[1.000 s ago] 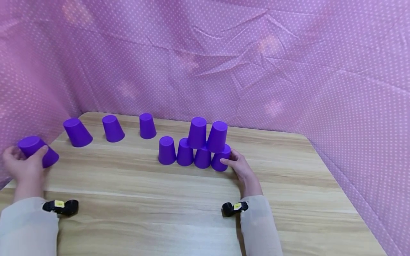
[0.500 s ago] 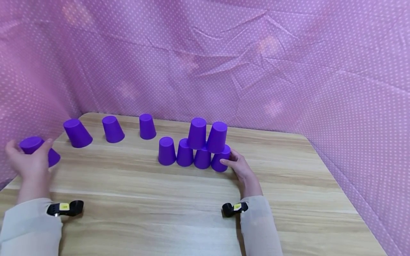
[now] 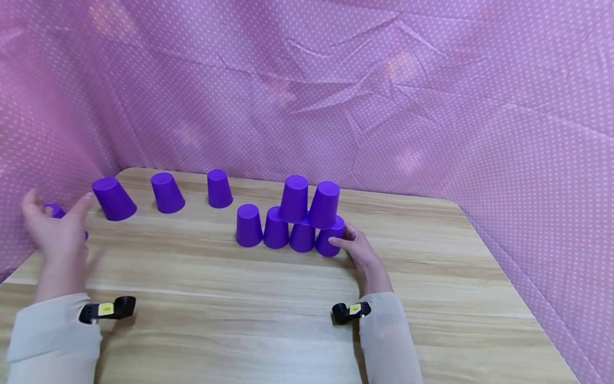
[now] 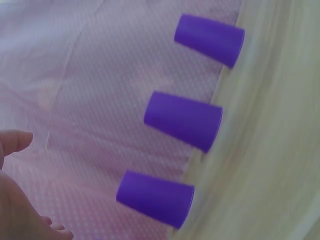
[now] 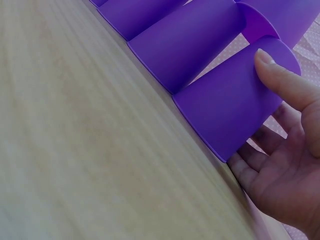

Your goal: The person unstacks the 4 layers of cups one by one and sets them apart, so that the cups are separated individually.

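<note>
My left hand [image 3: 59, 229] is raised at the far left in the head view, thumb and fingers spread, holding nothing. Behind it, mostly hidden, stands a purple cup [image 3: 55, 211]. Part of the same hand [image 4: 17, 210] shows at the left of the left wrist view. My right hand [image 3: 363, 253] holds the rightmost purple cup [image 3: 331, 237] of a bottom row, thumb on its near side and fingers round its right side. Upside-down cups form that row, with two more, a left upper cup [image 3: 294, 199] and a right upper cup [image 3: 324, 206], stacked on top.
Three separate upside-down purple cups stand towards the back left: one [image 3: 114, 200], another [image 3: 168, 193] and a third [image 3: 219, 189]. They rest on a wooden table [image 3: 225, 320]. A pink dotted cloth [image 3: 307, 96] hangs behind and along the sides.
My left hand has let go of the leftmost cup and moved up and to the right, its fingers spreading. The right hand and the stacked cups have stayed put.
</note>
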The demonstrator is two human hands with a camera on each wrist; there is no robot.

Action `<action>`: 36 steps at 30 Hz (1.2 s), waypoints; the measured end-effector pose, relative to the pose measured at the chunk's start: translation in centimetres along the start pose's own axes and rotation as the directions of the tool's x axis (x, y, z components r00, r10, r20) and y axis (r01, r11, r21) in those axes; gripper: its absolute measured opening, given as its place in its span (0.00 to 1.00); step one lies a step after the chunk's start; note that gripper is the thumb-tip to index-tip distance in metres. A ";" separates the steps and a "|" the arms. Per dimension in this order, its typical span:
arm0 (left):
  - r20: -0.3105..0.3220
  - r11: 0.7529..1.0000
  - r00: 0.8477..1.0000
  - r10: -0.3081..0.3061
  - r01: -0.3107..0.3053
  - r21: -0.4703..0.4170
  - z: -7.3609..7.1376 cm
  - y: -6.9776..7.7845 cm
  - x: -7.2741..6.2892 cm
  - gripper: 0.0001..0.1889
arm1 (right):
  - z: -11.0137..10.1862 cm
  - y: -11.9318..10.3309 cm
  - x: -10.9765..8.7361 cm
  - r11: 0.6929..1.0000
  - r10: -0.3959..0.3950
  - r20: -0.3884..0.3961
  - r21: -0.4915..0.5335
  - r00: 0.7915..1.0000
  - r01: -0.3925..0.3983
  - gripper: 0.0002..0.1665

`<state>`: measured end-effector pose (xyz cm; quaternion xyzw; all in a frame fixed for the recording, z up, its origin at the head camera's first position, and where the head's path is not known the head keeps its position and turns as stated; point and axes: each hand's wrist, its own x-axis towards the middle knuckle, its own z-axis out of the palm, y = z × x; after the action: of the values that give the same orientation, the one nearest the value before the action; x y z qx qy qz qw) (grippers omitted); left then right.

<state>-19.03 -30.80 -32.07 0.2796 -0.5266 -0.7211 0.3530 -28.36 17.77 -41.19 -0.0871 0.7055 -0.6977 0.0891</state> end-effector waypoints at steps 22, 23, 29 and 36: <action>0.241 0.998 0.969 0.049 -0.056 0.022 5.4 -1.3 -3.9 0.41 | 0.2 -0.3 -0.2 1.000 -0.008 -0.004 0.015 1.000 0.008 0.34; 0.252 0.998 0.966 0.048 -0.058 0.030 5.7 -1.2 -4.2 0.41 | 0.2 -0.3 -0.2 1.000 -0.003 -0.003 0.012 1.000 0.003 0.34; 0.330 0.993 0.943 0.048 -0.080 0.085 7.2 -0.9 -6.6 0.40 | 0.1 -0.3 -0.4 1.000 0.007 -0.003 0.007 1.000 -0.006 0.33; 0.431 0.987 0.898 0.089 -0.137 0.083 8.7 -0.8 -8.4 0.39 | -0.1 -0.2 -0.5 1.000 -0.021 0.011 0.001 1.000 0.021 0.32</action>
<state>-20.94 -19.03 -30.04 0.1033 -0.6455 -0.7125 0.2547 -27.91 17.94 -41.00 -0.0982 0.7038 -0.6983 0.0858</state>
